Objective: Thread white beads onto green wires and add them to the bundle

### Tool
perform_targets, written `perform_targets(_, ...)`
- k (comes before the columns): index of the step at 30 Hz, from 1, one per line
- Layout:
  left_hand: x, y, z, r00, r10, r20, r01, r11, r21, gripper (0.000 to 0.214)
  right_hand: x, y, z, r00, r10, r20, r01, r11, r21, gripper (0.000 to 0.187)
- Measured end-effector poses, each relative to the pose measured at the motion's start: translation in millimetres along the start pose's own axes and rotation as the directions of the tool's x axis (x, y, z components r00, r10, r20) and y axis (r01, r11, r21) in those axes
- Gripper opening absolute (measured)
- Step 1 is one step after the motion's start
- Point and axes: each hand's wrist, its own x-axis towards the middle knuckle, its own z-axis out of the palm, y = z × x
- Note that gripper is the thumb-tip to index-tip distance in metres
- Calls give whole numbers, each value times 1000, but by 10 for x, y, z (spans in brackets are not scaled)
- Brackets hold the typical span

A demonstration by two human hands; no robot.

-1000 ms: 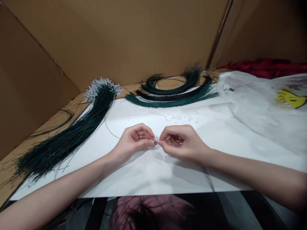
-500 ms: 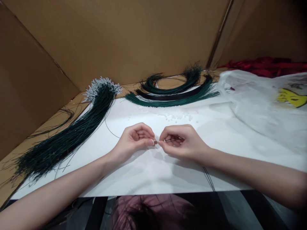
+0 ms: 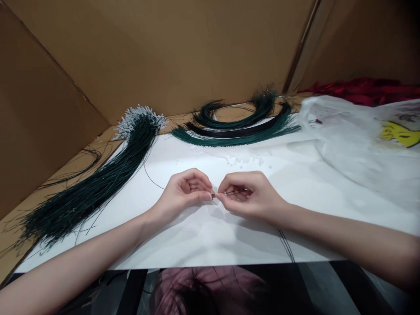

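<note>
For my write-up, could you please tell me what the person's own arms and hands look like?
The slender left forearm and right forearm are bare, with no sleeve in view. The left hand and right hand are ungloved, and I can make out no ring, watch, bracelet or marking.

Left grip (image 3: pixel 181 191) and right grip (image 3: pixel 259 194) nearly meet, both curled and seemingly pinched at the tips.
</note>
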Motion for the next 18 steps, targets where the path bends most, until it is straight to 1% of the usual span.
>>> perform_targets(5,-4,-1,-2,1000,11,-10,-11,1000,26,21,-10,-5,2,1000,-10,1,10,1000,-12,8)
perform_targets(12,-2,-3,-1,1000,20,15,-20,1000,16,18,6,-7,3,999,-53,-2,53,998,-32,9)
perform_targets(15,-1,14,24,1000,25,1,-25,997,71,17,1,-5,6,999,-41,7,41,998,-36,9)
perform_targets(18,-9,41,57,998,54,-25,-50,987,151,16,-7,-14,10,1000,7,8,-7,999,-33,8)
